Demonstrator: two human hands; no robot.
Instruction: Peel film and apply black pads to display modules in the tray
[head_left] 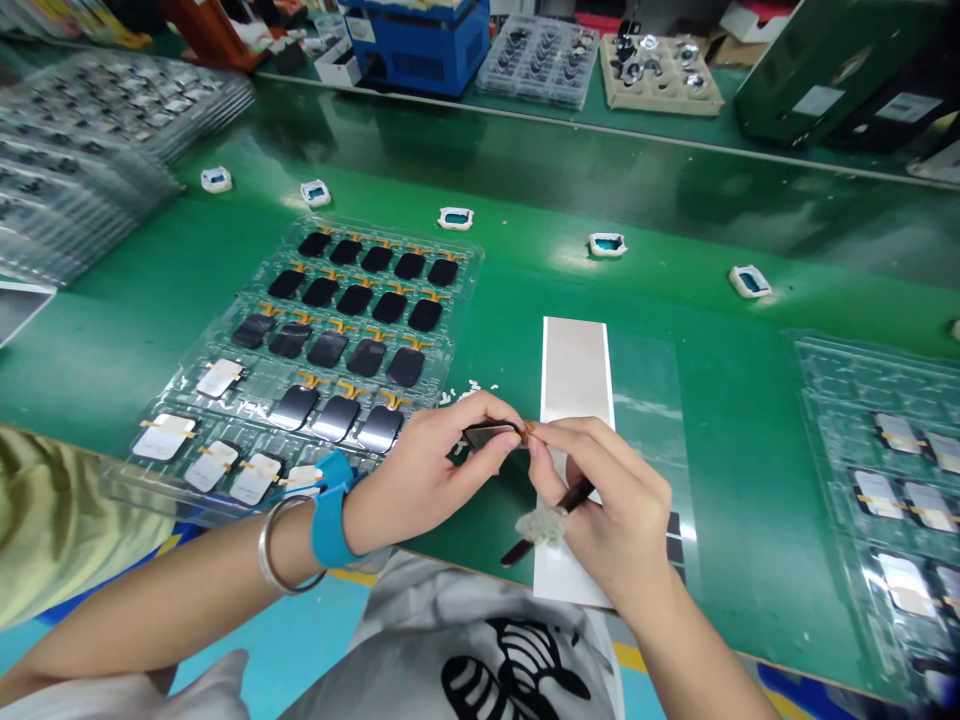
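My left hand (427, 475) pinches a small dark display screen (486, 434) between thumb and fingers, tilted edge-on above the bench. At the screen's right end, the thumb and forefinger of my right hand (619, 505) close on its short orange-brown flex cable (526, 432). A dark stick-like tool (516, 553) also lies in my right hand, with a translucent crumpled wad (541, 526) around it. Beneath my hands is a white strip with a grey-beige face (576, 370). To the left, a clear tray (259, 390) carries rows of similar screens, some showing white backs.
A clear sheet (652, 400) lies beside the strip, and small white scraps (472, 388) lie left of it. Another clear tray (832, 400) with screens sits at right. Several white frames, one a white frame (606, 244), line the back. Stacked trays (75, 200) stand far left.
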